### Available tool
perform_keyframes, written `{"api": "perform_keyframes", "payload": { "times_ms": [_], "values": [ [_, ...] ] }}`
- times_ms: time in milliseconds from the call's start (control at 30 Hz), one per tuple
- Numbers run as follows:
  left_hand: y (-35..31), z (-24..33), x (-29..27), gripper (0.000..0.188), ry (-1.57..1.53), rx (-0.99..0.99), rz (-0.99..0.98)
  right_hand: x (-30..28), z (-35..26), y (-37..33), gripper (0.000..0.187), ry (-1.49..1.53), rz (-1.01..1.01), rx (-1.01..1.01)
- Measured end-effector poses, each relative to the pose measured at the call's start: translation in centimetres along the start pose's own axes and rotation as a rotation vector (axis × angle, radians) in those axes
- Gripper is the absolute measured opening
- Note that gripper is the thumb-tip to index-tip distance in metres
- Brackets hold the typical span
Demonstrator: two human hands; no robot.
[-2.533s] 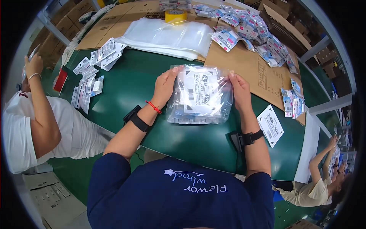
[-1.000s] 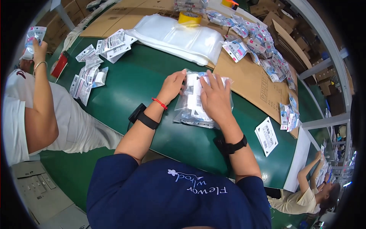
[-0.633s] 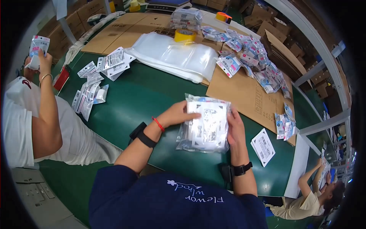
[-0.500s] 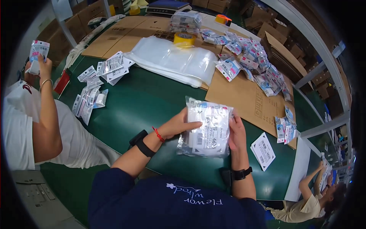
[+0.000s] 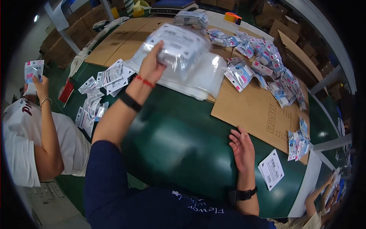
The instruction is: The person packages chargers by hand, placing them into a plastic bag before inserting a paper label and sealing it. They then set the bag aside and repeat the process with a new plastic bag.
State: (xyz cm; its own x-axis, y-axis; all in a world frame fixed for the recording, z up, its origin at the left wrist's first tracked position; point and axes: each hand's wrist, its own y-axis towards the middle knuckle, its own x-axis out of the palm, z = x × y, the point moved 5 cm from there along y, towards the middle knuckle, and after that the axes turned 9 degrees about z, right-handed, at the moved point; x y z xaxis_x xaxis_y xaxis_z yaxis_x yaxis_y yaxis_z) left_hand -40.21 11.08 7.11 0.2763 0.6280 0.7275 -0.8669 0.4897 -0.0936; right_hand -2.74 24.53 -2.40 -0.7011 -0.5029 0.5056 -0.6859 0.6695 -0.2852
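"What has changed for us?"

"We had both hands on the square clear-plastic packet with a white printed label point(image 5: 177, 42); now only our left hand point(image 5: 152, 65) grips it, by its edge, raised over the flat stack of clear plastic bags point(image 5: 214, 70)."

"And our right hand point(image 5: 243, 152)?"

"Free of the packet, fingers loosely curled, above the dark green counter point(image 5: 175, 141), nearer us than that stack."

"Anything in the way?"

"The packet (slightly blurred) hides part of the stack. Beyond the stack sit piled clear-wrapped packets point(image 5: 194, 18); right of it, small blue-and-white pouches point(image 5: 265, 63) heap on brown cardboard point(image 5: 248, 108)."
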Motion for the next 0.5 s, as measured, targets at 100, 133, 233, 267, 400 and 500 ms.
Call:
{"api": "perform_keyframes", "payload": {
  "times_ms": [100,133,233,267,400,500],
  "values": [
    [9.0,2.0,-4.6,0.039,0.126,0.164,0.349,0.2,0.1,-0.1,0.042,-0.01,0.031,0.009],
    [11.5,2.3,-5.5,0.039,0.122,0.169,0.348,0.4,0.0,-0.2,0.042,-0.013,0.026,0.005],
    [18.2,3.6,-8.1,0.043,-0.012,0.228,0.423,0.4,0.3,-0.4,0.042,-0.002,0.057,0.034],
    [20.2,5.3,-9.3,0.045,0.031,0.21,0.427,0.5,0.2,-0.4,0.042,-0.004,0.048,0.041],
    [22.8,5.9,-13.1,0.056,0.524,0.429,0.532,0.6,0.3,-0.4,0.038,0.032,0.038,0.066],
    [19.5,5.1,-11.1,0.065,1.35,0.99,0.635,0.9,0.1,-0.3,0.042,-0.005,0.038,0.046]
  ]
}}
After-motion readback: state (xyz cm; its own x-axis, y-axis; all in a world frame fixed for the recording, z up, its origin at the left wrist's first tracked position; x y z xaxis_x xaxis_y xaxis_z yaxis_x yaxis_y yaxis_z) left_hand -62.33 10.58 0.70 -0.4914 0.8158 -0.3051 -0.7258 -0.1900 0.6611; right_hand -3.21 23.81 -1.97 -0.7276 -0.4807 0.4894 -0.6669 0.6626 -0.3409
